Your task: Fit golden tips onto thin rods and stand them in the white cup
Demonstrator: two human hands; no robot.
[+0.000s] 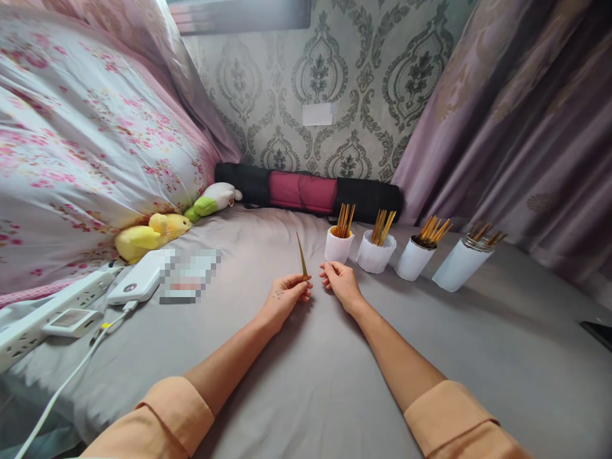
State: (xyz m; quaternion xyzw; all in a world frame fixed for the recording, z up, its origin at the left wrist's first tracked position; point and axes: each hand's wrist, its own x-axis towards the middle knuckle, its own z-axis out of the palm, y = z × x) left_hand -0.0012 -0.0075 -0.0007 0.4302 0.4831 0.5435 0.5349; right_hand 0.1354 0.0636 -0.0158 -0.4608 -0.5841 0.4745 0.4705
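My left hand [287, 293] is closed on a slim, golden-brown, pointed stick [302, 258] that stands nearly upright, its tip leaning slightly left. Whether it is one stick or several held together, I cannot tell. Beside it, my right hand [342, 284] has its fingers drawn together just in front of a white-wrapped cup [338, 245]; what they pinch, if anything, is not clear. Thin brown sticks [345, 221] stand in that cup. To its right are a wider white cup [377, 255], a white-wrapped container [415, 260] and a white-wrapped jar [463, 264], each holding similar sticks.
A grey sheet [306, 382] covers the surface. On the left lie a power strip [52, 312], a white power bank [141, 277] with a cable, and plush toys [153, 236]. A black and red roll [303, 191] lies along the wall. A dark device [597, 331] sits far right.
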